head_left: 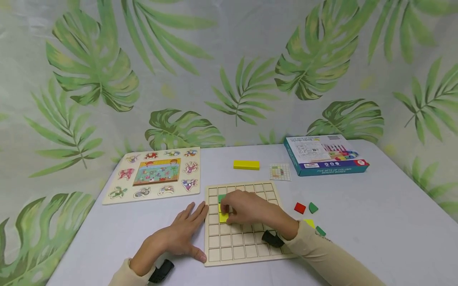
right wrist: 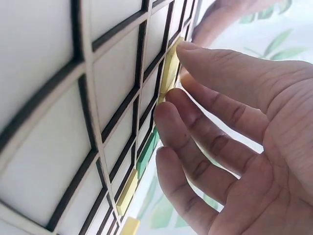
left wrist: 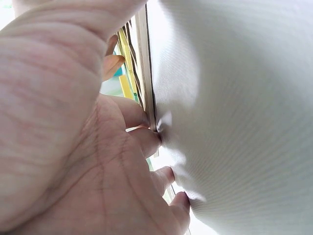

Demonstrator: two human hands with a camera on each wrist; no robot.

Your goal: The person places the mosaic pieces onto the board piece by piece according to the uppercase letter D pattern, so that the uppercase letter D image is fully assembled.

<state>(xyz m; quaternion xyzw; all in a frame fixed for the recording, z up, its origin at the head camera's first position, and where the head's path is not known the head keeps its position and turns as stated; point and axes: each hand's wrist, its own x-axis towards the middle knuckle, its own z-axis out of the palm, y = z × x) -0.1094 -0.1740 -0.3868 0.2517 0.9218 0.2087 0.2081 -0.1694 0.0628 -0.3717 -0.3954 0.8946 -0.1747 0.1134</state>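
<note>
A wooden grid board (head_left: 219, 254) lies on the table with a green tile (head_left: 222, 197) and yellow tiles in its left part. My right hand (head_left: 247, 208) reaches over the board. Its thumb and index finger pinch a yellow square tile (head_left: 223, 218) in a cell, below the green one. In the right wrist view the thumb tip rests at the end of the yellow tile (right wrist: 169, 71), and the other fingers are bent. My left hand (head_left: 182, 230) lies with fingers spread on the table along the board's left edge, thumb by the near corner; the left wrist view shows its fingertips at that edge.
Right of the board lie a red square (head_left: 299, 207), green quarter-round pieces (head_left: 313, 207) and a yellow piece (head_left: 309, 223). Behind it are a yellow bar (head_left: 246, 165), a pattern card (head_left: 280, 172) and a teal box (head_left: 330, 169). A knobbed sea-animal puzzle (head_left: 123, 194) lies at back left.
</note>
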